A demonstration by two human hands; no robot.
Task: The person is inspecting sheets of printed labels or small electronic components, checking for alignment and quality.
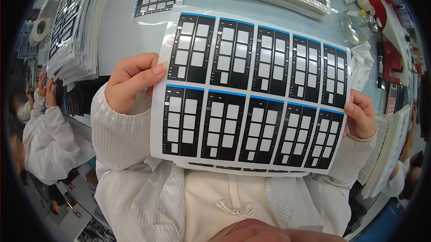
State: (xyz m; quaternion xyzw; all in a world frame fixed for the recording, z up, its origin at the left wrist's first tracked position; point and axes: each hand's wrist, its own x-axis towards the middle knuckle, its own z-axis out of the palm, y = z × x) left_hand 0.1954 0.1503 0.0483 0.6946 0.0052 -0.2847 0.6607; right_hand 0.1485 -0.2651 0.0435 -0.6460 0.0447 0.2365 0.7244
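Observation:
I hold up a glossy white sheet of printed panel labels (248, 90) by its two sides, tilted toward me above my lap. Its labels stand in two rows, black with white square windows and a blue top strip. My left hand (136, 79) pinches the left edge, thumb on the front and fingers behind. At the opposite edge, my right hand (362, 115) grips lower down with the thumb in front; its other fingers are mostly hidden. Beneath the sheet's lower edge shows a strip of another printed sheet (251, 170).
A thick stack of similar sheets (76, 31) stands at the left beside a tape roll (40, 30). Another stack (256, 0) lies at the back. On the right are a glass jar (358, 26), crumpled tissue (360, 65) and a black marker (380, 65). A co-worker (51, 139) sits left.

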